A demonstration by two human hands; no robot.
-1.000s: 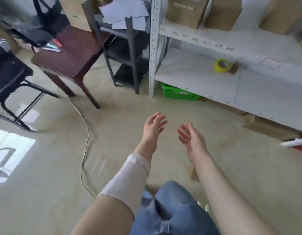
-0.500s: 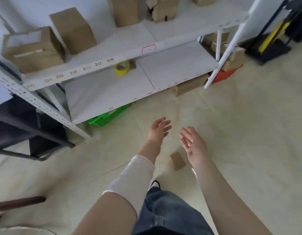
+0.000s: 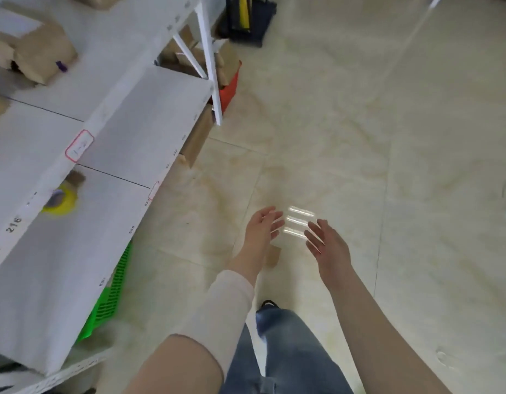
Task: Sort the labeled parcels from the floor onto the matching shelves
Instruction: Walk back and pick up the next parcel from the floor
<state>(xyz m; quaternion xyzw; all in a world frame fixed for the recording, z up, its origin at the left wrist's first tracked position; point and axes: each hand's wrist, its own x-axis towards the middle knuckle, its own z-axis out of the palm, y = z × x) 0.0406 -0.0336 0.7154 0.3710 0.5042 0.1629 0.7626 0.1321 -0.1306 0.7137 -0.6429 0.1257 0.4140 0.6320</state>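
Note:
A small brown cardboard parcel (image 3: 273,256) lies on the pale tiled floor, partly hidden behind my left wrist. My left hand (image 3: 260,230) hangs above and just left of it, fingers apart, holding nothing. My right hand (image 3: 328,241) is to the parcel's right, also spread and empty. The white numbered shelf unit (image 3: 149,120) fills the left side. A larger cardboard box (image 3: 41,52) sits on its upper board. More brown boxes (image 3: 199,137) sit under the lowest shelf.
A yellow tape roll (image 3: 59,199) lies on the lower shelf. A green basket (image 3: 111,300) and a red crate with boxes (image 3: 230,86) sit on the floor under the shelves. A dark stand with a yellow handle (image 3: 244,18) is at the top. My jeans leg (image 3: 285,348) is below.
The view has swung right and tilted down along the shelves. Both hands stay spread and empty, now closer over the small parcel on the floor.

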